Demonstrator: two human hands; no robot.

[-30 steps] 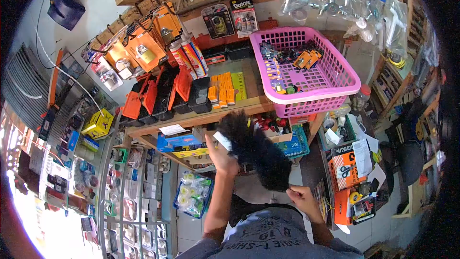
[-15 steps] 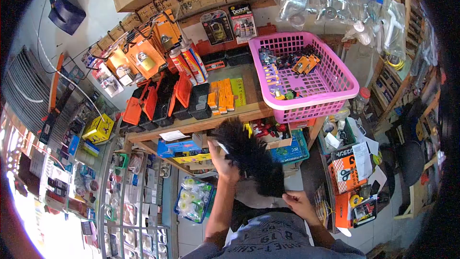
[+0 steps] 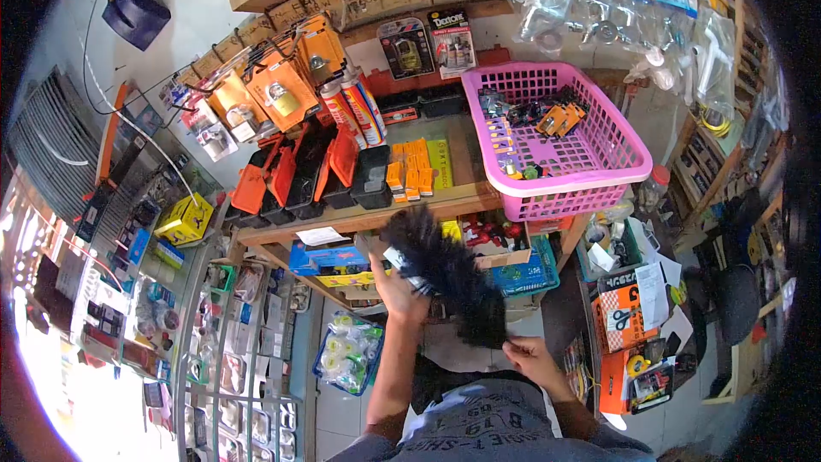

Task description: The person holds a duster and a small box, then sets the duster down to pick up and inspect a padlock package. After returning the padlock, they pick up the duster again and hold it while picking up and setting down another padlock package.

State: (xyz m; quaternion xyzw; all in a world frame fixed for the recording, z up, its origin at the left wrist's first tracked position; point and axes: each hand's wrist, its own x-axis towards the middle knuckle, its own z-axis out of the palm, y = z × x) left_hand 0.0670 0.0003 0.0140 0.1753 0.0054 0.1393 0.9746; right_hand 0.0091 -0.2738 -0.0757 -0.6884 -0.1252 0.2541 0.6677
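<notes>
A bushy black feather duster (image 3: 462, 278) lies slantwise in front of my body, over the floor below the wooden counter. My right hand (image 3: 530, 359) is closed on its lower right end. My left hand (image 3: 400, 295) is raised at the duster's upper left side, with its thumb and fingers bent round a flat item (image 3: 398, 262) that shows a pale, silvery edge. Black feathers cover most of that item, so its kind cannot be made out. The duster touches or overlaps the item.
On the counter (image 3: 475, 198) stand a pink basket (image 3: 569, 180) with small packets, black bins with orange lids (image 3: 342, 154), and orange boxes (image 3: 410, 169). Below are a blue crate of bagged goods (image 3: 349, 352) and a red-filled carton (image 3: 492, 235). Glass shelves stand left; padlocks hang above.
The view has shifted a little, so the counter and basket sit farther right. The feathers have moved slightly against the left hand, baring more of the pale item. Both hands keep their grip.
</notes>
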